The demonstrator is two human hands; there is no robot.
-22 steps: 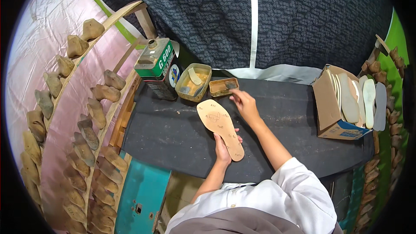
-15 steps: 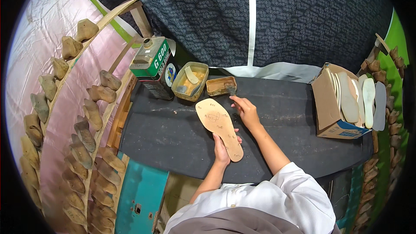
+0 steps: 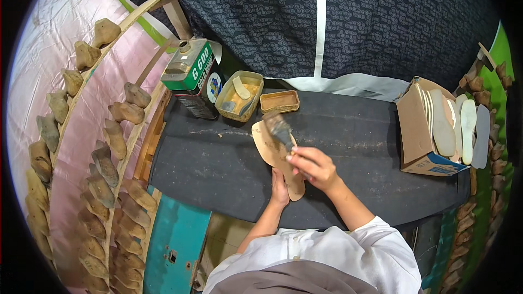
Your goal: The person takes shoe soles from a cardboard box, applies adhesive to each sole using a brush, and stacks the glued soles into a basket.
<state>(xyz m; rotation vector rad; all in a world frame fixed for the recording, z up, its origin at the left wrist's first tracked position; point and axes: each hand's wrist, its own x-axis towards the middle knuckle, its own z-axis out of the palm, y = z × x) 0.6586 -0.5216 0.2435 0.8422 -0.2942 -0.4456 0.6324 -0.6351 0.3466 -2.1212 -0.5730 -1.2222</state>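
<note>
My left hand (image 3: 280, 189) grips a tan insole (image 3: 261, 144) by its narrow heel end, holding it above the dark tabletop. Small dark marks show on the sole's face. My right hand (image 3: 315, 166) is closed around the handle of a brush (image 3: 279, 130). The brush's dark bristle end is blurred and lies over the wide front part of the insole; whether it touches cannot be made out. Just beyond the insole sits a small shallow rectangular tray (image 3: 280, 109) with brownish residue. Beside it stands a yellowish tub (image 3: 222, 104) holding a pale flat piece.
A green and dark metal can (image 3: 188, 79) stands at the back left of the black-covered table (image 3: 370, 185). At the right, a cardboard box (image 3: 412, 125) holds several upright soles. Racks of wooden shoe lasts (image 3: 106, 166) line the left and right. A dark patterned cloth hangs behind.
My right hand has drawn the brush from the small tray toward me and left, over the insole. The insole stays in my left hand, turned slightly.
</note>
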